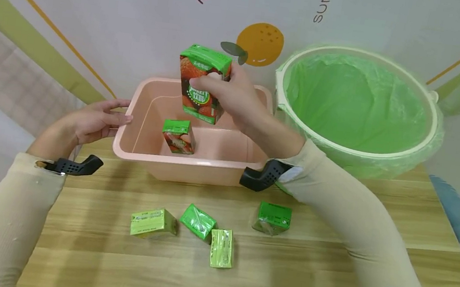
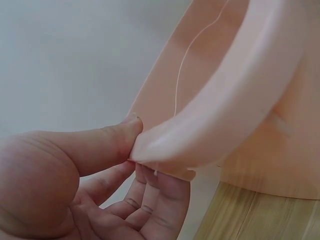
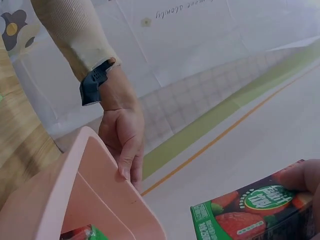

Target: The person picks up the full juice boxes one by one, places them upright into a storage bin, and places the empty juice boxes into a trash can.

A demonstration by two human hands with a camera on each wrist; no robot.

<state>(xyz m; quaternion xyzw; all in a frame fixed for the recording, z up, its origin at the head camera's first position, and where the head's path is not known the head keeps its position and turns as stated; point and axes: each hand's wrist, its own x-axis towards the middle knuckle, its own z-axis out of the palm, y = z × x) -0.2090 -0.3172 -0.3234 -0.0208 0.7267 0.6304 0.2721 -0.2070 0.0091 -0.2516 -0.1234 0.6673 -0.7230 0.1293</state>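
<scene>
A pink plastic basin [image 1: 157, 165] stands on the wooden table. My left hand [image 1: 95, 121] pinches its left rim between thumb and fingers, as the left wrist view shows close up. Above the basin my right hand [image 1: 240, 96] grips a juice box [image 1: 200, 86] with a green top and red fruit pictures, thumb across its front. The same held juice box [image 3: 255, 210] appears at the lower right of the right wrist view. Inside the basin, toward its left, is another green-and-red juice box [image 1: 179, 139].
On the table [image 1: 143, 272] in front of the basin lie a yellow-green box [image 1: 148, 223], a green box [image 1: 199, 222], a second yellow-green box [image 1: 222, 249] and another green box [image 1: 273, 218]. A bin [image 1: 437, 122] lined with a green bag stands right of the basin. A printed curtain hangs behind.
</scene>
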